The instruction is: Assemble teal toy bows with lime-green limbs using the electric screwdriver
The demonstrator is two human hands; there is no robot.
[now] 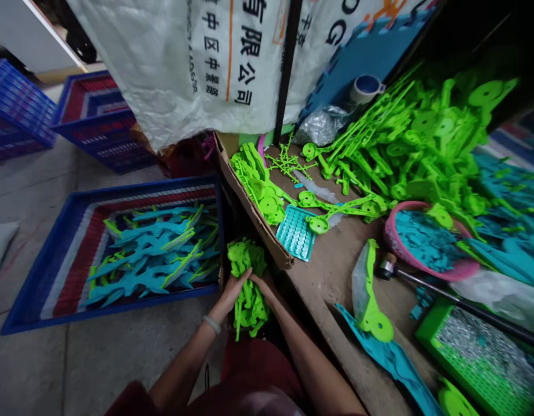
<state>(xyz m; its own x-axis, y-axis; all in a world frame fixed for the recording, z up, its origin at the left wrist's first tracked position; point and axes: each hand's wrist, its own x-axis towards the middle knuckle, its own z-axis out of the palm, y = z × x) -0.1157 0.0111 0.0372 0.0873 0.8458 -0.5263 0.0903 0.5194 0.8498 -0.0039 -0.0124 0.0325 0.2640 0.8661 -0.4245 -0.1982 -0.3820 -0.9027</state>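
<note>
Between the table and the blue crate, a bundle of bright green plastic parts (252,309) is low in front of me. My left hand (236,287) is closed around its left side, a pale band on the wrist. From the right, my right hand (263,287) grips the same bundle, its fingers mostly hidden among the parts. Just left of my hands stands a blue crate (132,316) with a striped lining. In it lies a heap of long teal and green plastic pieces (156,248).
The table (332,289) carries a large pile of green parts (423,133), a pink bowl (397,251) of small teal pieces, a hammer-like tool (386,268) and a green basket (440,323) of metal bits. A cardboard edge (253,214) borders it. White sacks (175,63) hang ahead.
</note>
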